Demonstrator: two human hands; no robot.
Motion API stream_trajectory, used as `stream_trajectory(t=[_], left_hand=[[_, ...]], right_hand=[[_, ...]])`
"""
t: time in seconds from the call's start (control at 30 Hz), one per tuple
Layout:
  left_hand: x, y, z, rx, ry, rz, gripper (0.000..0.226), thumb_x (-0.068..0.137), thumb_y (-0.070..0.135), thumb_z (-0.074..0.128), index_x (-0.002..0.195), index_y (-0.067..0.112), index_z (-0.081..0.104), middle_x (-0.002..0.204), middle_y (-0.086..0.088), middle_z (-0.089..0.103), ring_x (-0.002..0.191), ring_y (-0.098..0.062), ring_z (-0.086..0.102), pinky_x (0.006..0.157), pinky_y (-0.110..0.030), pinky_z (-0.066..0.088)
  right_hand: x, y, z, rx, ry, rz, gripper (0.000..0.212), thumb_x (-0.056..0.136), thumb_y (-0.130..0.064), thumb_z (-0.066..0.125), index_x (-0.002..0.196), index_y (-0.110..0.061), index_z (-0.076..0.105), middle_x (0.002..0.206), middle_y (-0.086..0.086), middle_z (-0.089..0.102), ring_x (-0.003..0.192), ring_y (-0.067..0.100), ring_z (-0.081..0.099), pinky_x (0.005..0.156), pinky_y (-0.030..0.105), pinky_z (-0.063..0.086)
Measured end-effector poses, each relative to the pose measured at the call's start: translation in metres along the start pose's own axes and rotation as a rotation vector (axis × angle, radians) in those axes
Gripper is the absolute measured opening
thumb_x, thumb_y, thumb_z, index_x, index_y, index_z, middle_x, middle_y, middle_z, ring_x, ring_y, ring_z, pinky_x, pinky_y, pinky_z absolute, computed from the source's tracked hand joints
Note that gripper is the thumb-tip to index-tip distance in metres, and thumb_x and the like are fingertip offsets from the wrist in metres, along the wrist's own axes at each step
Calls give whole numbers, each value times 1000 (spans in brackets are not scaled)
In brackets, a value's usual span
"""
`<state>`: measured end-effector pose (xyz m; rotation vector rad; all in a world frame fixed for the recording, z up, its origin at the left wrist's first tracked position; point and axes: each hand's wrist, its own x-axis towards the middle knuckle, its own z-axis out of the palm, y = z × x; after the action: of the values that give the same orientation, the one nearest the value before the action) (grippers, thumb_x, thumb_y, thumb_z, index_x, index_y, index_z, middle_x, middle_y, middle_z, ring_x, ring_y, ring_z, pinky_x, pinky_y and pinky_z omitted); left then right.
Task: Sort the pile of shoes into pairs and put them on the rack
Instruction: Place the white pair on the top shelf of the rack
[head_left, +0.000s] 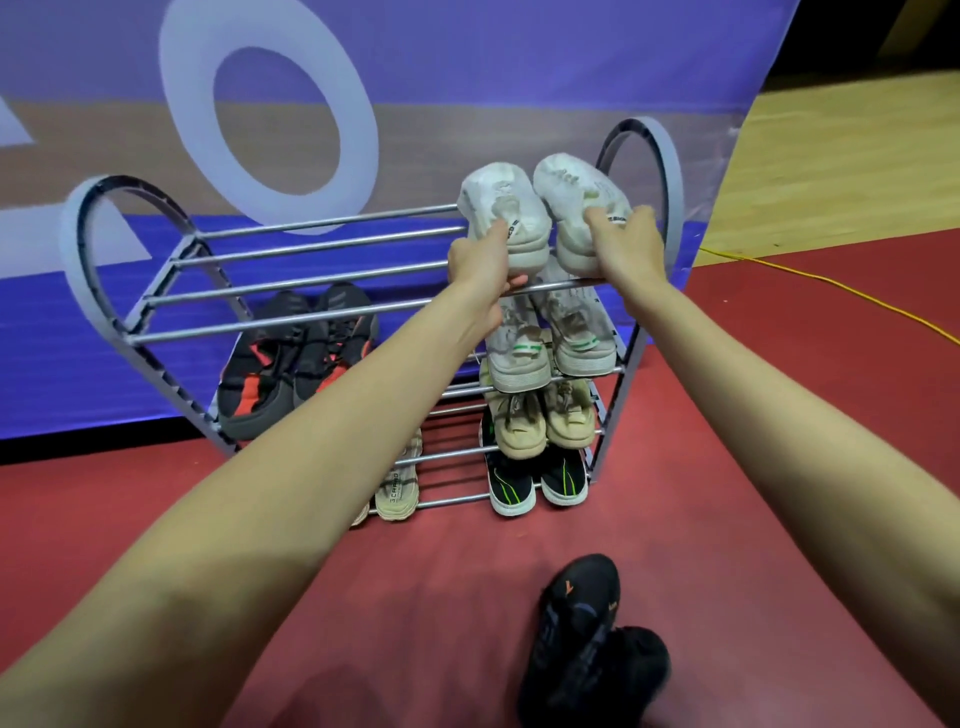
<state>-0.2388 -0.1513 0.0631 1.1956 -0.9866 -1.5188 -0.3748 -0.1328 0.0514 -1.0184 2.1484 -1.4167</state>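
At the right end of the rack's top shelf, the left hand (480, 265) grips the heel of one white shoe (504, 218) and the right hand (626, 241) grips the heel of its twin (576, 208), both shoes resting toes-away on the bars. On the shelves below sit a white pair with green stripes (550, 343), a beige pair (543, 415) and a black pair with green marks (535, 480). A black-and-red pair (291, 358) stands further left, a tan shoe (397, 480) lower down. The grey rack (130, 291) stands on a red floor (779, 395), where two black shoes (592, 639) lie nearer the person.
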Motion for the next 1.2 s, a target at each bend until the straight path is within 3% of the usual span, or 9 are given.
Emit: stream_trajectory(t=[0.1, 0.4, 0.57, 0.63, 0.77, 0.83, 0.9, 1.03, 1.2], left_hand=[[-4, 3, 0, 15, -50, -41, 36, 96, 18, 51, 127, 0, 45, 116, -17, 61, 69, -20, 65, 74, -34, 60], [-11, -1, -3, 394, -4, -62, 47, 97, 38, 44, 130, 5, 49, 94, -8, 56, 65, -15, 52, 60, -28, 54], [-9, -20, -11, 531, 76, 15, 59, 97, 48, 37, 125, -1, 54, 131, -23, 57, 126, -38, 50, 98, -48, 50], [-16, -33, -15, 546, 85, 101, 53, 97, 42, 38, 122, -2, 54, 126, -24, 59, 120, -40, 54, 95, -48, 51], [-51, -78, -35, 574, 100, 480, 24, 91, 20, 47, 111, 7, 53, 101, -9, 57, 76, -12, 54, 66, -10, 39], [-69, -118, -49, 618, 43, 561, 21, 87, 17, 47, 103, 7, 56, 90, -3, 53, 70, -11, 48, 65, -15, 39], [-85, -166, -67, 646, -93, 491, 19, 86, 14, 49, 99, 5, 58, 82, -1, 52, 70, -15, 50, 70, -31, 44], [-111, -253, -108, 762, -272, 276, 17, 85, 8, 50, 98, 4, 59, 65, 13, 44, 54, -2, 43, 61, -25, 37], [-125, -345, -151, 1032, -387, -125, 28, 85, 10, 57, 113, 6, 57, 97, -12, 70, 95, -29, 65, 88, -36, 49]], right_hand=[[-16, 11, -3, -11, -31, -112, 78, 68, -41, 68, 131, -9, 36, 131, 15, 46, 119, 27, 46, 91, 32, 41], [-34, 30, -22, -186, -62, -365, 58, 78, -20, 64, 128, -4, 40, 126, 14, 57, 118, 33, 54, 97, 45, 45], [-56, 45, -29, -269, -10, -370, 59, 80, -11, 53, 136, 1, 37, 133, 20, 49, 125, 36, 44, 106, 43, 35], [-73, 60, -29, -303, 28, -400, 59, 79, -8, 53, 134, 5, 37, 131, 23, 47, 125, 37, 41, 106, 36, 30], [-119, 111, -18, -326, 15, -349, 51, 77, -7, 53, 126, 5, 43, 124, 23, 50, 118, 37, 44, 100, 33, 29], [-145, 148, -8, -353, -34, -266, 47, 78, -7, 54, 123, 5, 45, 122, 22, 51, 117, 37, 45, 99, 34, 29], [-173, 188, 1, -369, -92, -148, 46, 78, -7, 55, 122, 5, 45, 122, 22, 51, 117, 37, 46, 101, 37, 32], [-224, 263, 16, -425, -198, 44, 48, 80, -7, 57, 124, 5, 43, 124, 23, 49, 118, 38, 45, 105, 41, 34], [-282, 345, 35, -508, -243, 391, 46, 83, -10, 57, 122, 8, 41, 127, 28, 47, 123, 42, 43, 105, 41, 30]])
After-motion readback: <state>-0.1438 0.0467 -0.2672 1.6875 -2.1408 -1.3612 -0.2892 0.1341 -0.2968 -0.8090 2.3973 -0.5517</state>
